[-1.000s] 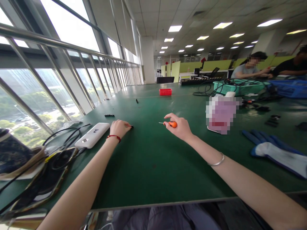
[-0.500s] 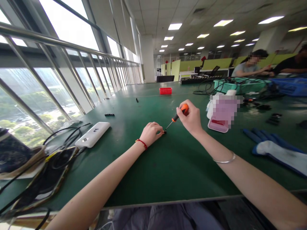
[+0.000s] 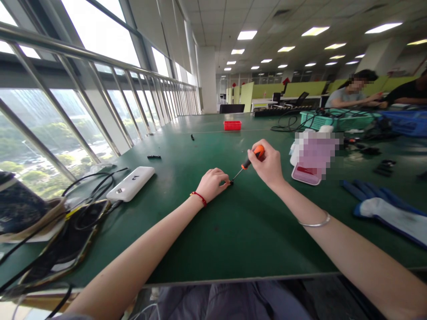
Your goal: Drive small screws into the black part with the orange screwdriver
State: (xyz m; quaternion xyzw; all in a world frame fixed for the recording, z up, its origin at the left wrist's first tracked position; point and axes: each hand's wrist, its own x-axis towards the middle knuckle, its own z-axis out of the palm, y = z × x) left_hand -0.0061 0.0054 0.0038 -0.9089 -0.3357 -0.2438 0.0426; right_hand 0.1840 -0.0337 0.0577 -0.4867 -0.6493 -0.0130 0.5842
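Note:
My right hand (image 3: 268,163) is closed around the orange and black handle of a screwdriver (image 3: 258,152). The metal shaft slants down to the left, and its tip meets a small black part (image 3: 231,182) on the green tabletop. My left hand (image 3: 213,185) rests on the table and pinches that part between thumb and fingertips. The part is too small and too much covered for me to tell its kind.
A white power bank (image 3: 131,183) and a phone (image 3: 66,242) with cables lie to the left. Ahead stands a red tray (image 3: 232,126). On the right are a pink-framed object (image 3: 307,175), a glove (image 3: 387,206) and a green basket (image 3: 340,120). Two people sit beyond.
The whole view has shifted slightly. Both hands keep their hold, and the screwdriver tip stays at the small black part.

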